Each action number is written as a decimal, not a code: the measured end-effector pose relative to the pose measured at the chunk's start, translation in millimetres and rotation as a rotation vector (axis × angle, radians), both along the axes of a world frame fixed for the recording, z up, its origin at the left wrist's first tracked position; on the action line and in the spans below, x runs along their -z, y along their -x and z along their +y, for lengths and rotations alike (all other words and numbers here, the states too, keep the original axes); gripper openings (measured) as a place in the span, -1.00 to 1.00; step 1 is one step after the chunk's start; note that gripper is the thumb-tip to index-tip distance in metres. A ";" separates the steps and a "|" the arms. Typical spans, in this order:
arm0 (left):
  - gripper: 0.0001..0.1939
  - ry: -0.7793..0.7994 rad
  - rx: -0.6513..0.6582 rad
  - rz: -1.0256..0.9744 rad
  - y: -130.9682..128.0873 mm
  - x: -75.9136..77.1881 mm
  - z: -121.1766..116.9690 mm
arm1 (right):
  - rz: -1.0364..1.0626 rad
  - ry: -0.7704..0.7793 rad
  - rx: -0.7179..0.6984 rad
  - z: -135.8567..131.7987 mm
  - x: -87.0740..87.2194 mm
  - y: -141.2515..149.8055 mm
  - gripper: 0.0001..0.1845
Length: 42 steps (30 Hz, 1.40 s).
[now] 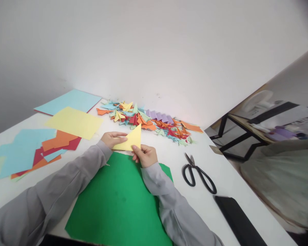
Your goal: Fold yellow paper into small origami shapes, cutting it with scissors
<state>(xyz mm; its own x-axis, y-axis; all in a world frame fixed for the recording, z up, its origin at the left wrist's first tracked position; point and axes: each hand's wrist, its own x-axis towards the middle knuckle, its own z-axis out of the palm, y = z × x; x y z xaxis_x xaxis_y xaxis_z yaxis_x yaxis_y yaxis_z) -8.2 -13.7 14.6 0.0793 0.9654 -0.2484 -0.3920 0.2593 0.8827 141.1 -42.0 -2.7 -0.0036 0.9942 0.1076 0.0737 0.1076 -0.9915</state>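
Observation:
A yellow sheet of paper folded into a triangle [131, 139] is held up between both hands, its point upward. My left hand [113, 139] pinches its left side, thumb laid across the front. At the lower right corner, my right hand [145, 155] grips it between thumb and curled fingers. Below the hands lies a large green sheet [118, 201] on the white table, partly covered by my right sleeve. Just beyond the hands, a heap of small folded paper pieces [134, 119] in many colours spreads along the wall.
Black-handled scissors [193, 168] lie partly open to the right, with a black flat object [237, 218] nearer me. Left are scattered coloured paper scraps [28, 147], a yellow sheet [74, 123] and a light blue sheet [70, 100]. A black-framed table [236, 136] stands beyond the right edge.

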 end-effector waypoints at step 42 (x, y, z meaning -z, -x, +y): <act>-0.63 0.134 0.014 -0.269 -28.7 10.6 -11.6 | 0.082 -0.120 0.208 -11.1 1.2 19.1 -0.61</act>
